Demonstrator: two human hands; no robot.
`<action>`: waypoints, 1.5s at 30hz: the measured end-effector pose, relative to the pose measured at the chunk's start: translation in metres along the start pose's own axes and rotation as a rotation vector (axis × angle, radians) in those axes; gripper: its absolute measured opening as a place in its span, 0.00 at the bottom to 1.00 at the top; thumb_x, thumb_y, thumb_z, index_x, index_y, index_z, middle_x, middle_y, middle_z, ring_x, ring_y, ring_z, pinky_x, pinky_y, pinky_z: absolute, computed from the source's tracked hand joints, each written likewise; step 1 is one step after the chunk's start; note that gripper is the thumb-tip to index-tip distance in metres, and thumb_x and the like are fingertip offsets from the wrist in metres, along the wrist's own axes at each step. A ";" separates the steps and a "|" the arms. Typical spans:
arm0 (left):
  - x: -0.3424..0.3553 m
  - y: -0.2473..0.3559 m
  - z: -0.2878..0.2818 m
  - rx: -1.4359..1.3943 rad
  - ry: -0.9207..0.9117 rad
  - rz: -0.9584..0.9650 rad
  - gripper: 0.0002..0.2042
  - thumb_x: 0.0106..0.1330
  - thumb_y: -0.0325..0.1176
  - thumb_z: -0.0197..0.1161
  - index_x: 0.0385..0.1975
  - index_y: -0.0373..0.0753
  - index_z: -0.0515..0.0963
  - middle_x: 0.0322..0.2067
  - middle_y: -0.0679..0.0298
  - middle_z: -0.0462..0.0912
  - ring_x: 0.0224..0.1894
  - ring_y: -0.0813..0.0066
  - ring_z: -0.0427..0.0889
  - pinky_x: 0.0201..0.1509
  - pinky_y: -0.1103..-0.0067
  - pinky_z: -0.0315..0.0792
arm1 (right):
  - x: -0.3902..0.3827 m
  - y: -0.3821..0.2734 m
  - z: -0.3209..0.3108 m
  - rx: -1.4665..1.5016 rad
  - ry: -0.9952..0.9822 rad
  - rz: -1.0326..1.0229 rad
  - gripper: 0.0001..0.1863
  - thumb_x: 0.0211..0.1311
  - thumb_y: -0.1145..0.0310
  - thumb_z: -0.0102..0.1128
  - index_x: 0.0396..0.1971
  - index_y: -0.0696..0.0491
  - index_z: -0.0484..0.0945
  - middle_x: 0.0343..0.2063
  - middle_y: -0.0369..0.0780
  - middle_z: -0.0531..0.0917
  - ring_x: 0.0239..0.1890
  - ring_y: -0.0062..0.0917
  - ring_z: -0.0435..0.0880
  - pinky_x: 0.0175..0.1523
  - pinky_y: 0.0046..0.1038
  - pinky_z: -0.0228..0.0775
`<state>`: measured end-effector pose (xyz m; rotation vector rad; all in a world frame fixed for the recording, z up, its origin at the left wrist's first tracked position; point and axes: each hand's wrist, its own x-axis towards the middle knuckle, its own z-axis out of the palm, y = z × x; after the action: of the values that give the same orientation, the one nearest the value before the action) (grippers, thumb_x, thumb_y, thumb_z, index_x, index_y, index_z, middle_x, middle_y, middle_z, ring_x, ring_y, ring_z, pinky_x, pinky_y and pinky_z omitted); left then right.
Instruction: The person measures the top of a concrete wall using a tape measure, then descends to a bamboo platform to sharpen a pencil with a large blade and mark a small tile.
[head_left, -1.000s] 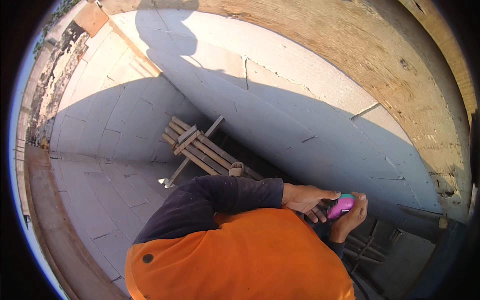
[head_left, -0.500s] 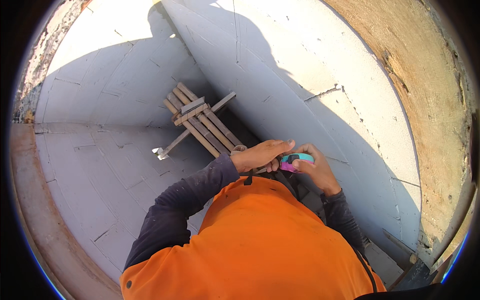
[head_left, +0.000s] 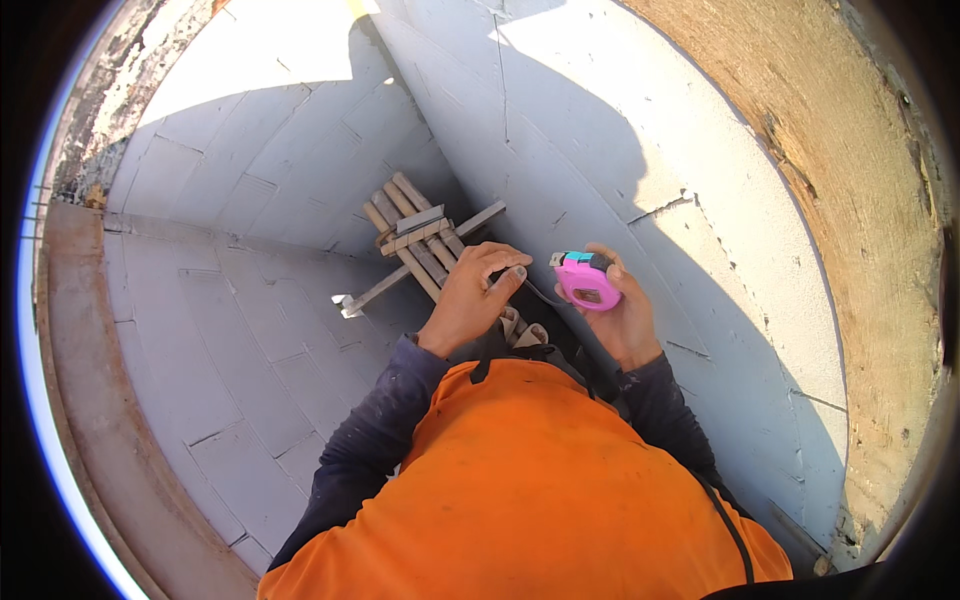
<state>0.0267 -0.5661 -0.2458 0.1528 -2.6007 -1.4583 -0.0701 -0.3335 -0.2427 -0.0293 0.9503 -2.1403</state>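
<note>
A pink tape measure with a teal and black top edge is held in my right hand, the fingers and thumb wrapped round its right side. Its small metal end hook shows at the upper left of the case. Just left of it is my left hand, loosely curled, thumb apart from the fingers, touching no part of the case. A thin cord curves between the two hands below the tape measure; where its left end goes is hidden.
Grey block walls meet in a corner ahead. Below me, bamboo poles lie side by side, tied across a wooden crossbar. My feet stand close behind. A wooden board curves along the right, and a brownish ledge borders the left.
My hands have drawn apart, the left one moving left off the tape measure. The right hand has raised and turned it, so its pink face shows. The view has shifted slightly.
</note>
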 end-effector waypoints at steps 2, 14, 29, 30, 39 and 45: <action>0.005 0.014 -0.002 -0.239 -0.077 -0.142 0.15 0.79 0.39 0.63 0.56 0.37 0.84 0.46 0.63 0.87 0.48 0.71 0.85 0.60 0.74 0.75 | 0.006 -0.003 -0.009 -0.155 -0.004 0.025 0.34 0.66 0.57 0.70 0.67 0.55 0.70 0.59 0.50 0.81 0.61 0.36 0.82 0.66 0.40 0.75; 0.081 -0.024 -0.033 -1.015 -0.266 -0.562 0.09 0.74 0.33 0.69 0.48 0.39 0.81 0.40 0.67 0.87 0.45 0.81 0.86 0.51 0.81 0.81 | 0.082 -0.039 0.058 -1.039 -0.102 -0.172 0.42 0.46 0.64 0.80 0.66 0.51 0.73 0.63 0.37 0.77 0.60 0.30 0.77 0.68 0.37 0.70; 0.204 -0.104 -0.296 -1.100 -0.025 -0.146 0.05 0.72 0.27 0.68 0.38 0.42 0.78 0.35 0.70 0.83 0.38 0.83 0.82 0.47 0.82 0.78 | 0.177 -0.010 0.174 -1.085 0.020 0.152 0.30 0.63 0.65 0.64 0.65 0.59 0.75 0.49 0.41 0.83 0.51 0.25 0.81 0.61 0.28 0.72; 0.211 -0.103 -0.322 -1.120 0.036 -0.090 0.04 0.72 0.29 0.68 0.40 0.41 0.79 0.35 0.70 0.84 0.38 0.84 0.83 0.46 0.83 0.79 | 0.172 -0.011 0.170 -1.071 0.050 0.207 0.28 0.64 0.65 0.64 0.63 0.60 0.76 0.48 0.41 0.84 0.50 0.24 0.81 0.60 0.28 0.73; 0.258 -0.126 -0.447 -1.236 0.321 0.234 0.05 0.77 0.33 0.64 0.45 0.41 0.80 0.38 0.71 0.84 0.41 0.81 0.83 0.50 0.79 0.78 | 0.105 -0.028 0.126 -0.962 0.147 0.539 0.16 0.67 0.69 0.60 0.50 0.62 0.81 0.42 0.44 0.89 0.47 0.25 0.88 0.55 0.23 0.73; 0.285 -0.119 -0.448 -1.238 0.280 0.298 0.08 0.78 0.36 0.65 0.49 0.40 0.81 0.38 0.71 0.84 0.42 0.79 0.83 0.52 0.77 0.78 | 0.081 -0.050 0.156 -1.352 0.434 0.264 0.09 0.71 0.69 0.60 0.36 0.60 0.81 0.27 0.39 0.86 0.29 0.19 0.83 0.36 0.23 0.74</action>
<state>-0.1690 -1.0509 -0.0929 -0.1655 -1.0953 -2.3419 -0.1106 -0.4634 -0.1210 -0.0974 2.3216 -0.9383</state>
